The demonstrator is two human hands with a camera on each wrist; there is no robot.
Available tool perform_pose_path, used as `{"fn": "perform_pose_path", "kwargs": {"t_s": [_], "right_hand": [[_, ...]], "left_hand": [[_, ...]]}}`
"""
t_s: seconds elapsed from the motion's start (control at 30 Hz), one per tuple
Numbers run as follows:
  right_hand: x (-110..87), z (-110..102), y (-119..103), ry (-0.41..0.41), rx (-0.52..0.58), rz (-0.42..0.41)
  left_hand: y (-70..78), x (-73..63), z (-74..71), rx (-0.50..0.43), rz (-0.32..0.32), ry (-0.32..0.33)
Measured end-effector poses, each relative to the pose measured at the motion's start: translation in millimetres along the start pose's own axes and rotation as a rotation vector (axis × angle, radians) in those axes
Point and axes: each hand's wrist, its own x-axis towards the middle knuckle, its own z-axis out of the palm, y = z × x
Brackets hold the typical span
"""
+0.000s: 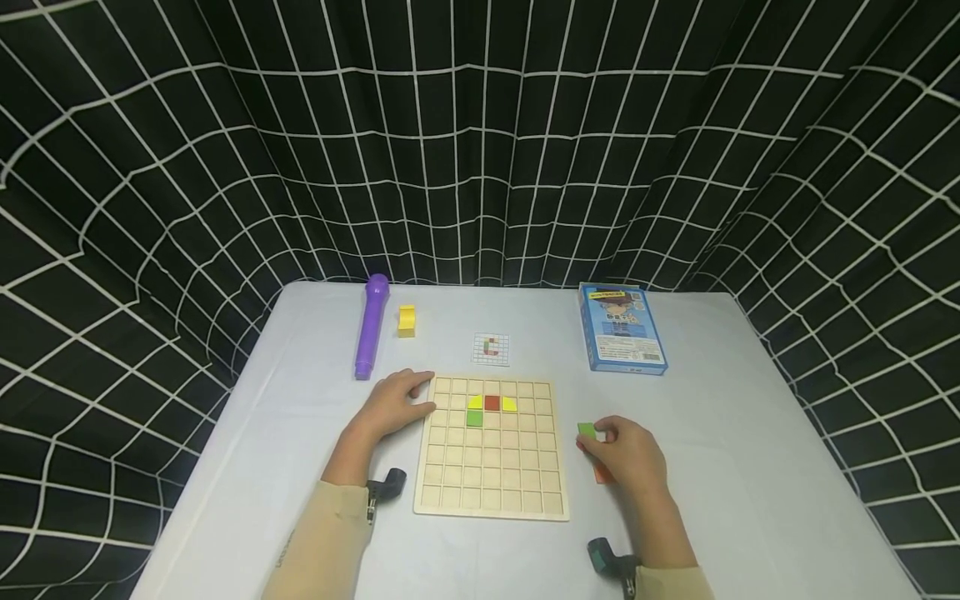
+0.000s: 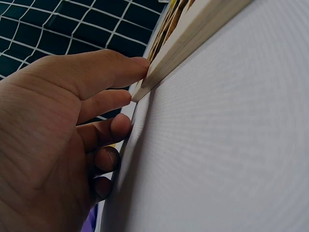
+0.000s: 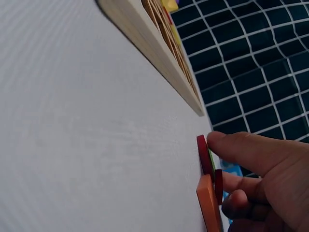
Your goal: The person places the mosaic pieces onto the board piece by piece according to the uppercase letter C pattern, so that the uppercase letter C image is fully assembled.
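A wooden grid board (image 1: pixel 487 493) lies on the white table. On it sit a red square tile (image 1: pixel 492 403), two yellow tiles (image 1: pixel 509 405) on either side of the red one, and a green square tile (image 1: pixel 475 418). My left hand (image 1: pixel 392 407) touches the board's left edge with thumb and index finger, the other fingers loosely bent. Right of the board, my right hand (image 1: pixel 628 454) pinches a green tile (image 1: pixel 587 429) between thumb and fingers. Red tiles (image 3: pixel 204 153) and an orange tile (image 3: pixel 208 203) lie close by, partly hidden by that hand in the head view.
Beyond the board lies a small pattern card (image 1: pixel 491 349). A purple microphone-shaped stick (image 1: pixel 370 329) and a yellow block (image 1: pixel 407 321) are at the back left. At the back right lies a blue box (image 1: pixel 622 329). Black grid-patterned curtains (image 1: pixel 480 150) surround the table.
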Motion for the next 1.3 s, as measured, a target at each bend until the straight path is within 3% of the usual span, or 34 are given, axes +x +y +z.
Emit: {"fn": "perform_pose_path", "kwargs": {"t_s": [0.23,0.8,1.13,1.3], "right_hand": [[1.3,4.9,-2.4,0.033,0.008,-0.016],[1.5,11.6,-10.0,0.114,-0.013,0.047],[3.8,11.4,-20.3,0.223,0.021,-0.047],[2.1,7.3,-34.2,0.185,0.143,-0.101]], "left_hand": [[-0.5,0.4,-0.2,-0.004,0.007,0.008],[-1.3,0.5,1.0,-0.011,0.02,0.004],[-2.7,0.9,1.2,-0.009,0.021,0.013],[-3.3,1.2,1.6,-0.005,0.028,0.014]]}}
